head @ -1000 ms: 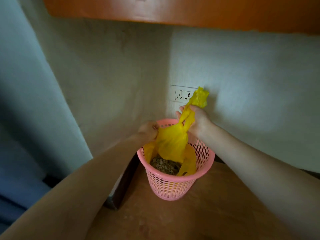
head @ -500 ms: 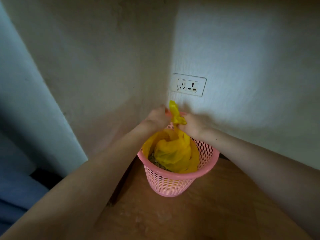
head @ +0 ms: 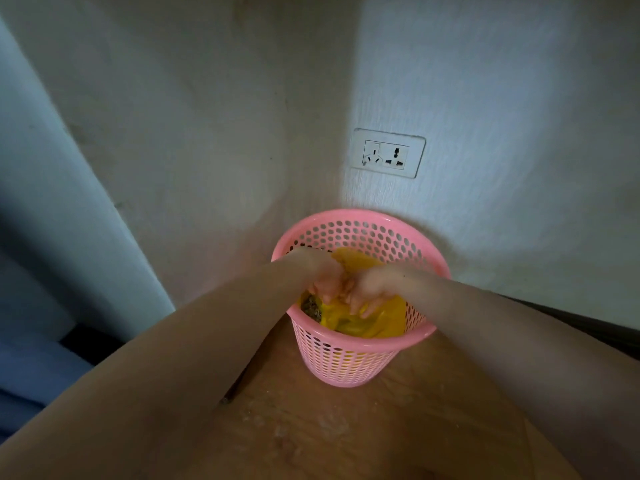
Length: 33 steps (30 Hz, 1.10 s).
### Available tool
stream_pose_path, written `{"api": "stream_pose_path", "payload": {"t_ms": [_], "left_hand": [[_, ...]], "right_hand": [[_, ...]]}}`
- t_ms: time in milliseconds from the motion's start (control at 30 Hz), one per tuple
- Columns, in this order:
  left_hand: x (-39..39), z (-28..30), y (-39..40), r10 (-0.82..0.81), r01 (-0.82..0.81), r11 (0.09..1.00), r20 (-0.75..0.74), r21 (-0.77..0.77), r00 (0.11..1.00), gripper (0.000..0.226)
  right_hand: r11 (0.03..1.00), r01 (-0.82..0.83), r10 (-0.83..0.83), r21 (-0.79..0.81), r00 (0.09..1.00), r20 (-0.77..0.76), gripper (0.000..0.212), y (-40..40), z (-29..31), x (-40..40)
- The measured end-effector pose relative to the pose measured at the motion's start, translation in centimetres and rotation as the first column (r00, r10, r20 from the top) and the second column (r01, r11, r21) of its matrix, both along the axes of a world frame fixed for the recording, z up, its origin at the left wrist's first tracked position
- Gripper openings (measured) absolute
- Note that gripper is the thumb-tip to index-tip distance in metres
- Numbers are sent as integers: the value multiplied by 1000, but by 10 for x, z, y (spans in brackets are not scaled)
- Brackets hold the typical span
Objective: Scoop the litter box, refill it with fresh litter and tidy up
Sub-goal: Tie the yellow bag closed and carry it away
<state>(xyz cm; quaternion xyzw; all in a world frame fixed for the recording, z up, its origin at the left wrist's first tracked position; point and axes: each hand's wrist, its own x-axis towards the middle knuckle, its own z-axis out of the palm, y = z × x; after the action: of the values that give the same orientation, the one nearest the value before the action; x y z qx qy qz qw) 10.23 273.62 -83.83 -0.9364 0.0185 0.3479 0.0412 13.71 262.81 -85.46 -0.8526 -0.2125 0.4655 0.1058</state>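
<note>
Hands meet inside the pink basket [head: 360, 355], which stands on a brown wooden surface [head: 346, 438] at its far end, tucked into the corner where two walls join. Left hand [head: 323, 284] and right hand [head: 372, 294] are pressed close together, fingers pointing down into the yellow bag [head: 384, 318] that lines the basket; motion blur makes it impossible to tell whether either hand is clamped on the plastic or only pushing it. Brownish clumped litter [head: 311, 306] shows through a gap at the bag's left side. A white wall socket [head: 388, 153] sits on the right-hand wall above the basket, well apart from it
</note>
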Motion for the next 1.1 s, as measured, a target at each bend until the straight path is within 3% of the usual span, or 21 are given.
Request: {"api": "stream_pose_path", "payload": {"t_ms": [67, 100, 167, 200, 267, 367, 500, 567, 700, 833, 933, 1000, 1100], "left_hand": [[2, 3, 1, 17, -18, 1000, 38, 20, 999, 42], [0, 8, 0, -2, 1, 1000, 110, 11, 994, 38], [0, 10, -6, -49, 53, 999, 217, -11, 975, 36], [0, 7, -9, -66, 66, 998, 188, 8, 980, 39], [1, -7, -12, -56, 54, 995, 22, 89, 998, 46], [0, -25, -15, -21, 44, 985, -138, 168, 990, 47], [-13, -25, -21, -58, 77, 985, -130, 152, 990, 47], [-14, -19, -19, -43, 50, 996, -85, 80, 995, 49], [-21, 17, -9, 96, -41, 968, 215, -246, 972, 32], [-44, 54, -1, 229, -20, 913, 470, -408, 853, 25], [-65, 65, 2, 283, 26, 898, 622, -439, 730, 24], [-80, 67, 2, 254, 77, 912, 701, -403, 666, 26], [-101, 73, -2, 80, 159, 965, 813, -208, 577, 41]], "right_hand": [[999, -10, 8, 47, 999, 43, 44, -1, 12, 6], [996, -61, 52, 60, 989, 141, 36, -4, 20, 9], [976, -219, 213, -24, 912, 351, 26, -6, 28, 14], [949, -295, 316, -114, 869, 381, 29, -7, 28, 14], [859, -416, 499, -297, 809, 311, 41, -7, 19, 11], [804, -464, 557, -371, 806, 201, 50, -6, -1, 2], [822, -454, 540, -344, 813, 217, 49, -6, -7, -15], [855, -436, 502, -280, 832, 235, 44, -7, -2, -10], [980, -195, 171, 49, 936, 307, 33, -18, 33, 1], [884, -2, -127, 468, 962, 244, 21, -44, 66, -4], [759, 54, -266, 649, 935, 233, 14, -61, 80, -19], [692, -5, -341, 722, 879, 333, 17, -69, 87, -33], [753, -230, -304, 616, 710, 635, 19, -82, 98, -52]]}}
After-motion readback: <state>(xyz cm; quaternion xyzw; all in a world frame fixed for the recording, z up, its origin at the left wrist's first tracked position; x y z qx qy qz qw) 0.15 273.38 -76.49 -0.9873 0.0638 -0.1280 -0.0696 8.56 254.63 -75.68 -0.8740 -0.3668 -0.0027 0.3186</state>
